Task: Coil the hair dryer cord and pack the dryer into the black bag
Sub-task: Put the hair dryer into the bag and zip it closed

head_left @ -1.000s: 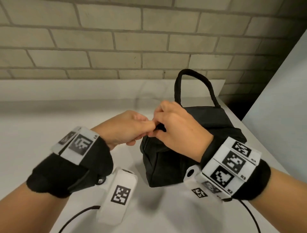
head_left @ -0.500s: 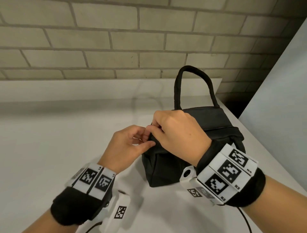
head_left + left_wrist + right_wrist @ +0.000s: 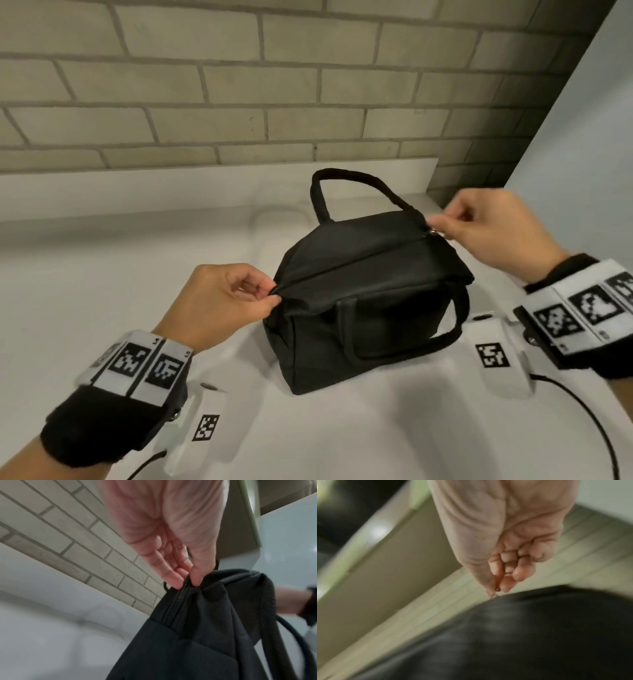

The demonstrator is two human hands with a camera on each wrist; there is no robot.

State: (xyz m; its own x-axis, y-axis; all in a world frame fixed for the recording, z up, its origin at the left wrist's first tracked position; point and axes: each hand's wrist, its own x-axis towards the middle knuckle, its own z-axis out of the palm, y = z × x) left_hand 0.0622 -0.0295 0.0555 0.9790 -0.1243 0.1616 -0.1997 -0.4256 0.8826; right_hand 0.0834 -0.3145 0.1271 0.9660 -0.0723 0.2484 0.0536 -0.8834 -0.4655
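A black fabric bag (image 3: 363,301) with two handles stands on the white counter, its top zip (image 3: 346,260) drawn closed along its length. My left hand (image 3: 274,298) pinches the bag's near left end at the zip (image 3: 178,601). My right hand (image 3: 436,230) pinches the small metal zip pull (image 3: 434,234) at the far right end of the zip. In the right wrist view the thumb and forefinger (image 3: 496,589) meet on the pull above the blurred bag (image 3: 522,635). The hair dryer and its cord are hidden from every view.
The white counter (image 3: 102,308) runs back to a low ledge under a brick wall (image 3: 239,85). A pale panel (image 3: 582,137) rises on the right, with a dark gap beside it. One bag handle (image 3: 346,185) stands upright; the other (image 3: 445,332) hangs down the front.
My right hand has travelled from the bag's left end to its right end with the zip pull, closing the zip. My left hand stayed pinching the left end.
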